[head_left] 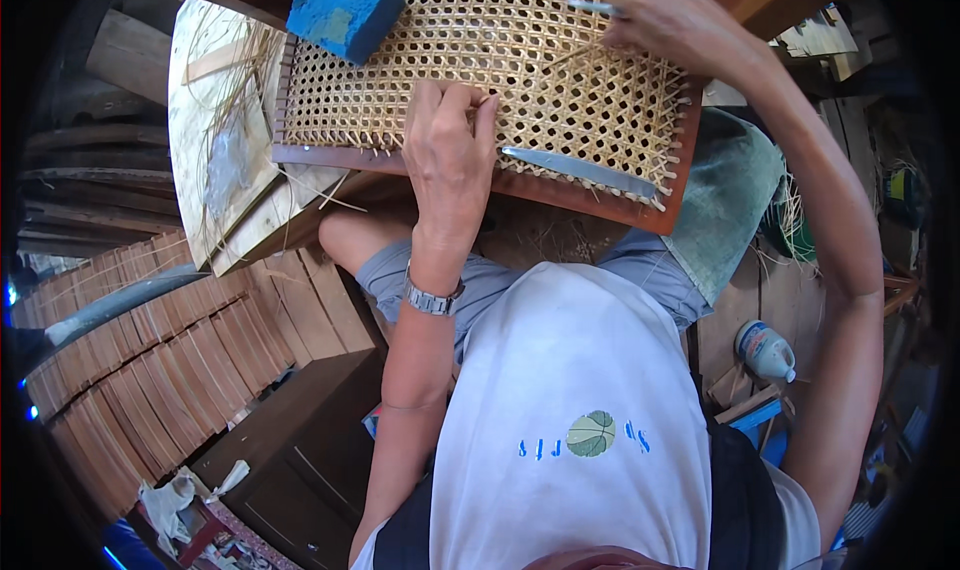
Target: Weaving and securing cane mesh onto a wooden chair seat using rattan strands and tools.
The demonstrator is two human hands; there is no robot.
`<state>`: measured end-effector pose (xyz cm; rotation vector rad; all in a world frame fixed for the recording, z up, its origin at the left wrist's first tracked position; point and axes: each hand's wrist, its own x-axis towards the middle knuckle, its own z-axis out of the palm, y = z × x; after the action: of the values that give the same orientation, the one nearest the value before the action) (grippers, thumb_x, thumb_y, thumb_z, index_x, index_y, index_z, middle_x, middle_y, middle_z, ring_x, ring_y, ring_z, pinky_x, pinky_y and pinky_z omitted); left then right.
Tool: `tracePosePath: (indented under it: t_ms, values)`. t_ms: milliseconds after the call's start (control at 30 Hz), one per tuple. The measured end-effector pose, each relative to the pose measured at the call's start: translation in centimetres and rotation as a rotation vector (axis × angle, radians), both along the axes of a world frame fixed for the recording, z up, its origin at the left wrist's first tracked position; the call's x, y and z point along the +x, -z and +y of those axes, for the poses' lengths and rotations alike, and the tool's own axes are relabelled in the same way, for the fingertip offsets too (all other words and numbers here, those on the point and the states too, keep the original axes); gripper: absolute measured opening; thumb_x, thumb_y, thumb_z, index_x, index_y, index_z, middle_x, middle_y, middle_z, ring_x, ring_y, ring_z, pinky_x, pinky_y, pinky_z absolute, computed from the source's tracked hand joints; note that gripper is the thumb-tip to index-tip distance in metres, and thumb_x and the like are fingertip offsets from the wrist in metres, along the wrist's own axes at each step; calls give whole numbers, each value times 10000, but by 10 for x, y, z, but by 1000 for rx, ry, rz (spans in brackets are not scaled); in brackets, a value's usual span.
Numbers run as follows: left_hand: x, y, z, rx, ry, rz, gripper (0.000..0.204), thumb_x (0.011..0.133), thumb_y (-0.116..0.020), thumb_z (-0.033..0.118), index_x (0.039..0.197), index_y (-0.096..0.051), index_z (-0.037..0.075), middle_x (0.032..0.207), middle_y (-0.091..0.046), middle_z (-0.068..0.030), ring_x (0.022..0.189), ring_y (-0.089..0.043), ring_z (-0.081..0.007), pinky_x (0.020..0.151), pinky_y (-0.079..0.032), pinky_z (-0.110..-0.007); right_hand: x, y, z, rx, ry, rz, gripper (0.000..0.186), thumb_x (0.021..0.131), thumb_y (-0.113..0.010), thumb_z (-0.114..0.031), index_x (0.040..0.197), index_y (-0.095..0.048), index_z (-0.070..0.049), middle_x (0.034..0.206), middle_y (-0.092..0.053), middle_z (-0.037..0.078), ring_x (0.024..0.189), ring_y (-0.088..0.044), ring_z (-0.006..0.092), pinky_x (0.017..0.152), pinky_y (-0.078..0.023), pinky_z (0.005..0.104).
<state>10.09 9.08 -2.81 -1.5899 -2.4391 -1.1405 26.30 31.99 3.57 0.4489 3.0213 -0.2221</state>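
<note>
A woven cane panel [480,60] in a reddish-brown wooden frame [683,170] lies across my lap. My left hand [447,130] rests on its near part, thumb and fingers pinched together; whatever is between them is hidden. At the far right of the weave, my right hand [675,30] is closed around a thin, pale rod-like tool [595,7], whose tip points left. A loose cane strand [575,58] sticks out just below that hand. Beside my left hand, a metal blade [580,170] lies along the near edge. A blue sponge-like block [345,17] sits on the far left of the panel.
Left of the panel, a pale board [215,150] carries cane offcuts and clear plastic. Stacked wooden slats [170,360] and a dark cabinet [300,450] stand at lower left. A white bottle [765,350] lies at right. Green cloth [728,205] covers my right knee.
</note>
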Motion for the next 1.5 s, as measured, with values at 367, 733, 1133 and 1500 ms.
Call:
tracePosePath:
  t_ms: [367, 733, 1133, 1500]
  values:
    - [-7, 7, -3, 103, 34, 0, 190, 769, -724, 26, 937, -636, 47, 931, -571, -103, 853, -574, -298, 779, -468, -428, 6, 5, -27, 304, 155, 35, 281, 933, -633, -282, 945, -555, -12, 829, -644, 197, 858, -644, 389, 752, -496, 489]
    - [-8, 10, -5, 82, 82, -72, 285, 767, -751, 37, 1027, -633, 55, 936, -578, -111, 884, -580, -321, 787, -462, -425, -26, 5, -54, -82, 154, 49, 256, 933, -642, -268, 922, -580, -19, 710, -619, 209, 755, -630, 413, 687, -472, 505]
    - [-3, 11, 2, 184, 111, -59, 229, 848, -583, 144, 1005, -636, -13, 1000, -616, -219, 960, -590, -405, 849, -481, -482, 20, -41, -60, -117, 318, 342, 132, 856, -675, -92, 859, -631, 32, 783, -615, 239, 743, -593, 417, 663, -465, 450]
    - [5, -92, 8, -360, 576, -818, 371, 955, -641, 329, 883, -639, -35, 767, -655, -166, 779, -678, -224, 700, -509, -373, 72, -71, -69, -626, 355, 555, 130, 897, -629, -91, 839, -591, 19, 730, -532, 28, 693, -443, 97, 639, -360, 263]
